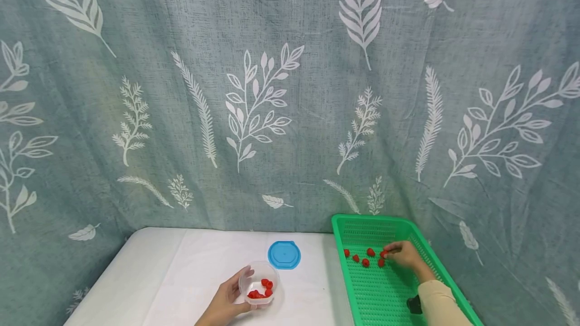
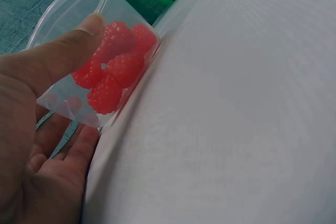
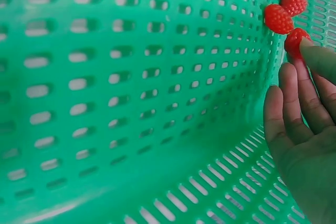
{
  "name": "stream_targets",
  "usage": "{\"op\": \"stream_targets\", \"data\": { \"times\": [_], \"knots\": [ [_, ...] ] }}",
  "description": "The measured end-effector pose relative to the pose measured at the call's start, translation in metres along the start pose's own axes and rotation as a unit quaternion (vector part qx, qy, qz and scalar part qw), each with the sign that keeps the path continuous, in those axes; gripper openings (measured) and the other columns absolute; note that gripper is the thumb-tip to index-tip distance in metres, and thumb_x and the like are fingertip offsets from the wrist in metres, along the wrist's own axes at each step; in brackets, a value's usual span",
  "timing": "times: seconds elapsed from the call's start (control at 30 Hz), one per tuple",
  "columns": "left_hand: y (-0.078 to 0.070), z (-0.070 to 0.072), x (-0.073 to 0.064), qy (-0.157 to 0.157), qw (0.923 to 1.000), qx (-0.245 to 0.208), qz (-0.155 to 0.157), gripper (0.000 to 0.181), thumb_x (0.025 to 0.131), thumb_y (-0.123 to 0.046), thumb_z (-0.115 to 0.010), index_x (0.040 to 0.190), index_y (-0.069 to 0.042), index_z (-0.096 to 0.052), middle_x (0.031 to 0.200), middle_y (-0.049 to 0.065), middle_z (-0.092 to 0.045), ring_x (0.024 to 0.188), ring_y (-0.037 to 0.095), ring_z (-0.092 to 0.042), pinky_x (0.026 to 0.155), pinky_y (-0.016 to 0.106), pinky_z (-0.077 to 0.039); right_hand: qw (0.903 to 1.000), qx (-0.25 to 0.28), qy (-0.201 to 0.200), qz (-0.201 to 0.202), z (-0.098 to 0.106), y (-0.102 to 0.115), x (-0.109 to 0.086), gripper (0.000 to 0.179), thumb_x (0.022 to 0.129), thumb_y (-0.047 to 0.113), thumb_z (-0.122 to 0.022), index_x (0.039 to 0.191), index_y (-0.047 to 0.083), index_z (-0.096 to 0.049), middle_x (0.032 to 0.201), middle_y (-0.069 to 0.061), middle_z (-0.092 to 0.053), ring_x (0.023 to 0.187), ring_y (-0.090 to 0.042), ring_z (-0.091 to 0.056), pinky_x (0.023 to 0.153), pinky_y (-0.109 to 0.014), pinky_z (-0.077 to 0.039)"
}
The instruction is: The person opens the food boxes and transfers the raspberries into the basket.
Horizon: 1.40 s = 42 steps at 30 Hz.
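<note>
On the white table, my left hand (image 1: 226,300) grips a clear plastic container (image 1: 246,280), thumb on one side and fingers round the other. Several red raspberries (image 2: 124,69) lie inside it, seen through the wall in the left wrist view. My right hand (image 1: 405,254) reaches into a green basket (image 1: 342,275) and pinches a raspberry (image 3: 295,42) between thumb and fingertips. Close beside that one, two more raspberries (image 3: 278,19) show in the right wrist view. In the head view, several other raspberries (image 1: 365,262) lie on the basket floor left of the hand.
A round blue lid (image 1: 284,255) lies on the white table (image 1: 167,270) behind the container. The basket stands at the table's right side, its raised walls full of slots. A grey-green curtain (image 1: 290,185) with white leaf prints hangs behind and at both sides.
</note>
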<state>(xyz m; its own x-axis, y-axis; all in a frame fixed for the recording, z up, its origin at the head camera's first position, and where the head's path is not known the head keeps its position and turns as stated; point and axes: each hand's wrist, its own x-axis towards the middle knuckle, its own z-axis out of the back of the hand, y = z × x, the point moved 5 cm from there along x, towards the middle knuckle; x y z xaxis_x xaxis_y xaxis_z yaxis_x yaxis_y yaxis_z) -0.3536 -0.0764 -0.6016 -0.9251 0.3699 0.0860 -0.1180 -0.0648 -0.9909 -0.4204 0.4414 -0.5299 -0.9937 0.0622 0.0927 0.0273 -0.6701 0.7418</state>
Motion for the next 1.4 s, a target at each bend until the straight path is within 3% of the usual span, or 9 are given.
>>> {"op": "stream_targets", "data": {
  "times": [0.3, 0.57, 0.7, 0.93, 1.1, 1.23, 1.33, 1.37, 1.4],
  "knots": [
    [-0.002, 0.0, 0.0, 0.0, 0.9999, 0.006, -0.009, 0.093, 0.079, -0.01, -0.086, 0.157, -0.004, -0.035, 0.155, 0.023, -0.045, 0.147, 0.044, -0.035, 0.115, 0.032, -0.04, 0.9995, -0.03, 0.004, -0.003, 0.002, 0.003, -0.004, 0.021, 0.088, -0.006, -0.069, 0.105, -0.018, -0.067, 0.09, -0.024, -0.071, 0.08, -0.03, -0.07, 0.069, -0.04, -0.06],
    [-0.003, 0.002, 0.0, -0.005, 0.9998, 0.017, -0.004, 0.094, 0.078, -0.011, -0.087, 0.157, -0.004, -0.035, 0.154, 0.024, -0.046, 0.147, 0.046, -0.034, 0.113, 0.028, -0.043, 0.9972, -0.068, 0.016, 0.028, 0.01, 0.018, -0.001, 0.021, 0.09, -0.004, -0.065, 0.106, -0.016, -0.068, 0.097, -0.027, -0.071, 0.088, -0.037, -0.069, 0.073, -0.046, -0.062],
    [-0.003, 0.002, 0.0, -0.005, 0.9999, 0.012, -0.008, 0.094, 0.078, -0.011, -0.087, 0.157, -0.003, -0.035, 0.154, 0.025, -0.045, 0.147, 0.046, -0.034, 0.114, 0.027, -0.042, 0.9962, -0.071, 0.03, 0.041, 0.018, 0.037, -0.001, 0.024, 0.096, 0.002, -0.062, 0.11, -0.016, -0.068, 0.103, -0.028, -0.071, 0.094, -0.041, -0.069, 0.077, -0.049, -0.061],
    [-0.004, 0.001, -0.002, -0.003, 0.9999, 0.001, -0.011, 0.094, 0.078, -0.01, -0.086, 0.157, -0.003, -0.035, 0.155, 0.025, -0.044, 0.147, 0.046, -0.033, 0.114, 0.026, -0.041, 0.9973, -0.029, 0.039, 0.055, 0.029, 0.09, -0.003, 0.034, 0.103, 0.013, -0.058, 0.122, -0.014, -0.064, 0.113, -0.027, -0.07, 0.108, -0.046, -0.065, 0.086, -0.052, -0.059],
    [-0.003, 0.001, -0.002, -0.008, 0.9999, 0.002, -0.006, 0.093, 0.079, -0.009, -0.086, 0.157, -0.004, -0.036, 0.154, 0.024, -0.045, 0.147, 0.045, -0.036, 0.114, 0.028, -0.042, 0.9952, 0.021, 0.057, 0.077, 0.023, 0.141, -0.02, 0.039, 0.106, 0.021, -0.056, 0.13, -0.008, -0.063, 0.124, -0.025, -0.068, 0.119, -0.044, -0.062, 0.097, -0.055, -0.056],
    [-0.003, 0.002, -0.002, -0.01, 0.9999, 0.001, -0.005, 0.093, 0.079, -0.008, -0.086, 0.157, -0.004, -0.036, 0.154, 0.023, -0.045, 0.147, 0.044, -0.035, 0.115, 0.031, -0.041, 0.9859, 0.072, 0.097, 0.116, 0.008, 0.19, -0.042, 0.041, 0.106, 0.023, -0.054, 0.136, -0.004, -0.059, 0.129, -0.024, -0.066, 0.124, -0.04, -0.061, 0.105, -0.056, -0.052],
    [-0.003, 0.001, -0.001, -0.01, 0.9999, 0.003, -0.005, 0.093, 0.079, -0.009, -0.086, 0.157, -0.005, -0.036, 0.154, 0.023, -0.045, 0.147, 0.044, -0.035, 0.116, 0.033, -0.04, 0.9754, 0.081, 0.138, 0.152, -0.009, 0.224, -0.057, 0.041, 0.107, 0.027, -0.053, 0.138, 0.0, -0.059, 0.131, -0.02, -0.067, 0.127, -0.037, -0.06, 0.108, -0.053, -0.05],
    [-0.003, 0.001, -0.001, -0.01, 0.9999, 0.004, -0.005, 0.093, 0.079, -0.009, -0.086, 0.157, -0.005, -0.036, 0.154, 0.023, -0.045, 0.147, 0.043, -0.035, 0.116, 0.033, -0.04, 0.9716, 0.081, 0.15, 0.165, -0.016, 0.234, -0.062, 0.041, 0.107, 0.028, -0.053, 0.137, 0.002, -0.06, 0.131, -0.018, -0.067, 0.127, -0.037, -0.06, 0.107, -0.052, -0.051],
    [-0.003, 0.001, -0.001, -0.01, 0.9999, 0.005, -0.005, 0.093, 0.079, -0.009, -0.086, 0.157, -0.005, -0.036, 0.154, 0.023, -0.045, 0.147, 0.043, -0.035, 0.115, 0.033, -0.04, 0.9684, 0.08, 0.163, 0.171, -0.024, 0.243, -0.067, 0.04, 0.107, 0.029, -0.053, 0.137, 0.004, -0.061, 0.132, -0.017, -0.067, 0.112, -0.04, -0.065, 0.096, -0.049, -0.057]
  ]
}}
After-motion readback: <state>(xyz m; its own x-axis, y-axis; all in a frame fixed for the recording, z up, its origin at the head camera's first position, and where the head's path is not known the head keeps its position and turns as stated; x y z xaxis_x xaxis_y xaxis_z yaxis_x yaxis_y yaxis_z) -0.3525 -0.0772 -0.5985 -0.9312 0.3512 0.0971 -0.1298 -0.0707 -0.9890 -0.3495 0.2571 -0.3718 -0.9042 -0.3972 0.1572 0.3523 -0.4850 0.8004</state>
